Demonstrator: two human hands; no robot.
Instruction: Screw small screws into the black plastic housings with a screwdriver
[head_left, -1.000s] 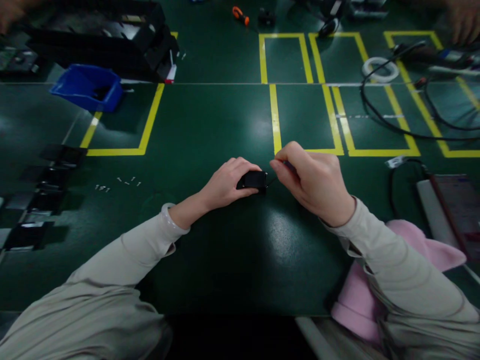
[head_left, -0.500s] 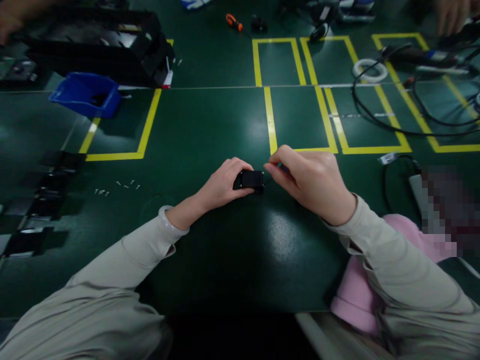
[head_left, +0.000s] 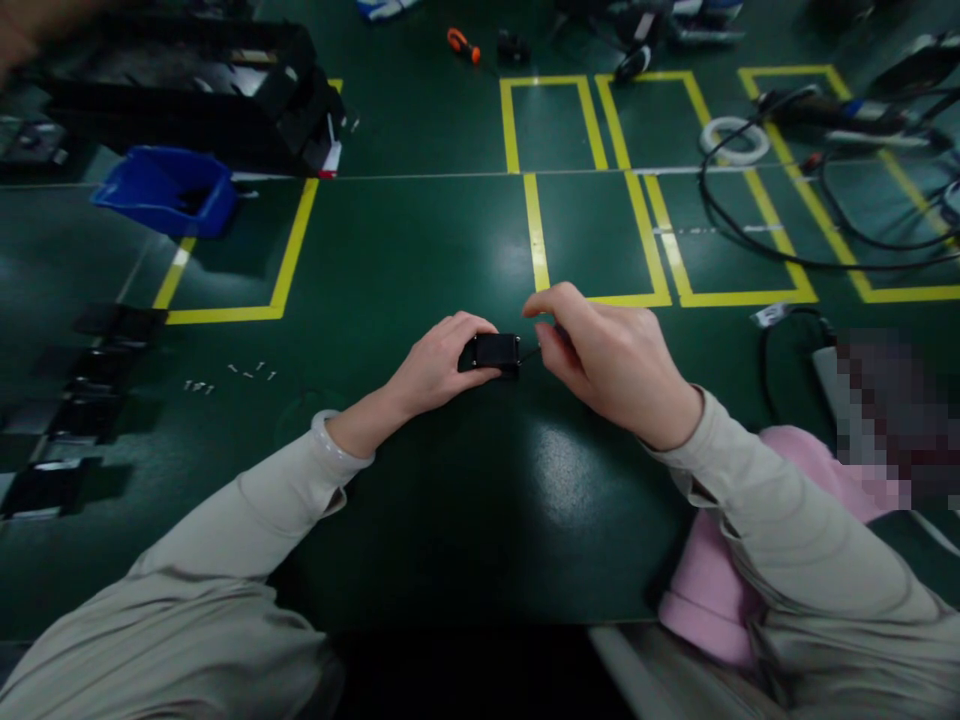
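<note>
Between the thumb and fingers of my left hand [head_left: 439, 365] is a small black rectangular box [head_left: 496, 351], held just over or on the green tabletop. Small bright metal points show at the box's corners. My right hand [head_left: 611, 355] is just to the right of it, fingers curled. A thin dark rod [head_left: 531, 354] runs from the box's right end into the curled right hand, where most of it is hidden. The right index finger is lifted, with a gap between its tip and the thumb.
Several small screws [head_left: 241, 372] lie to the left, near dark flat parts [head_left: 86, 405]. A blue bin [head_left: 169, 190] stands before a black crate [head_left: 202, 110]. At the right are a black cable [head_left: 750, 235], a white ring [head_left: 735, 141] and a pink cloth item [head_left: 712, 580]. An orange-handled tool [head_left: 463, 46] lies at the back.
My right thumb and index finger have parted from a closer pinch, the index finger lifting. My left hand still holds the black box. The co-worker's hand at the top right has left the view.
</note>
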